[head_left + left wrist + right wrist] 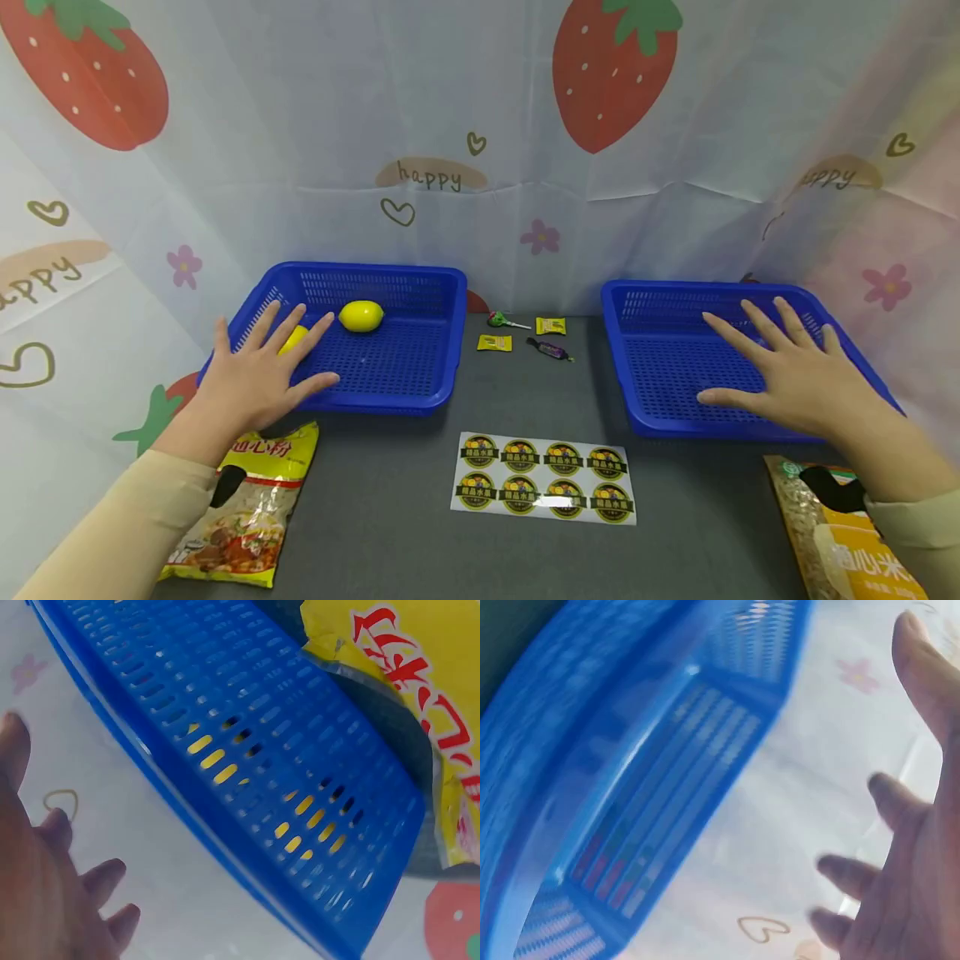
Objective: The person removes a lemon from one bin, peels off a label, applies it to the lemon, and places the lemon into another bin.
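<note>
My left hand point(255, 379), fingers spread, hovers over the near left corner of a blue plastic basket point(397, 406). Inside that basket lie a yellow lemon point(362, 316) and a second lemon point(295, 339), the latter partly hidden behind my fingers. On the other side, my right hand point(798, 375) is spread above another blue basket point(626, 367), with nothing in its grasp. Both wrist views show straight, separated fingers beside a basket's rim. Below my left wrist is a yellow food bag point(258, 500); under the right wrist lies an orange-labelled food bag point(832, 533).
A sheet of round stickers point(543, 478) lies on the grey table point(390, 533) between the bags. Farther back are a lollipop point(498, 320), two small yellow packets point(551, 326) and a dark wrapped candy point(550, 348). A strawberry-print curtain point(322, 125) hangs behind the baskets.
</note>
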